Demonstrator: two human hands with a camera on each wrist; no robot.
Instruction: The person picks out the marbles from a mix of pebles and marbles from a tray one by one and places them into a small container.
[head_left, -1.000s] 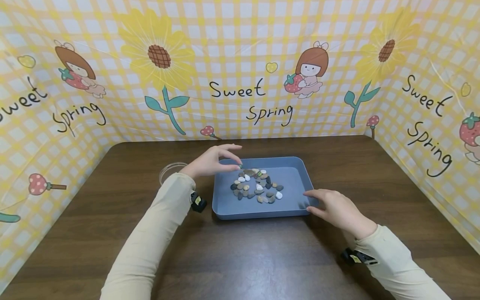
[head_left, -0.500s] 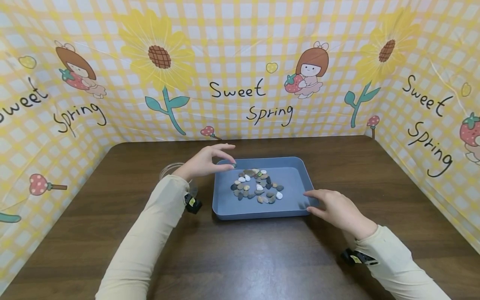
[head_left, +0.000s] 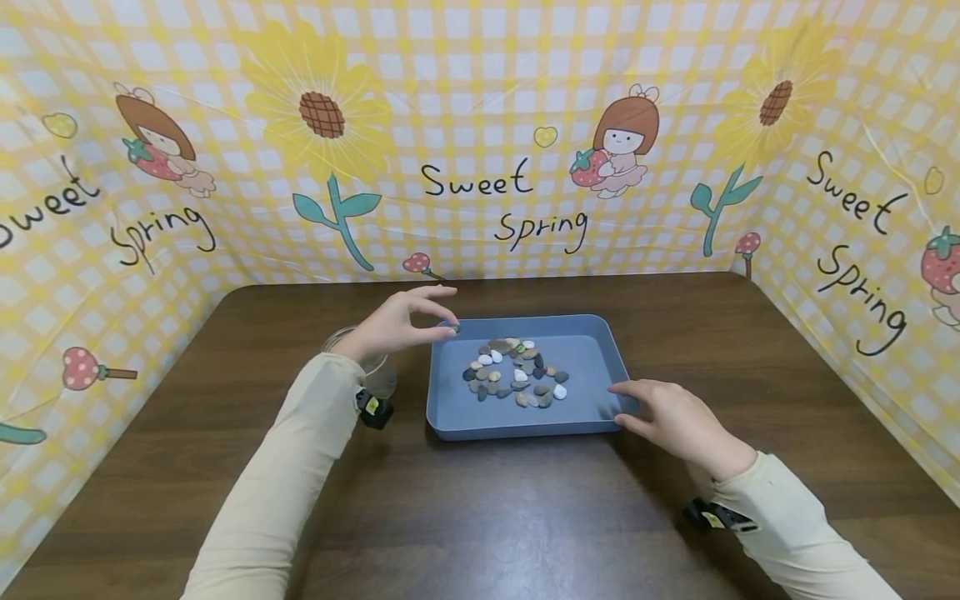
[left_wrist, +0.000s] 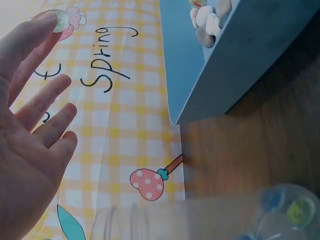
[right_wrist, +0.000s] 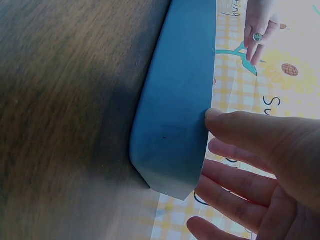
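In the head view my left hand is raised over the blue tray's far left corner, above a clear jar. Its thumb and index finger pinch a small clear marble with green in it; the other fingers are spread. At the tray's near right corner, my right hand holds the rim of the tray between thumb and fingers. Several grey, tan, black and white pebbles lie in a looping pattern on the tray floor, with a greenish marble among them.
The jar, partly hidden by the left wrist in the head view, contains blue and green marbles. Tray and jar stand on a dark wooden table. A yellow checked cloth walls in the back and both sides.
My left hand has moved left with the marble, from over the pebbles toward the jar. The right hand, tray and pebbles stay where they were.
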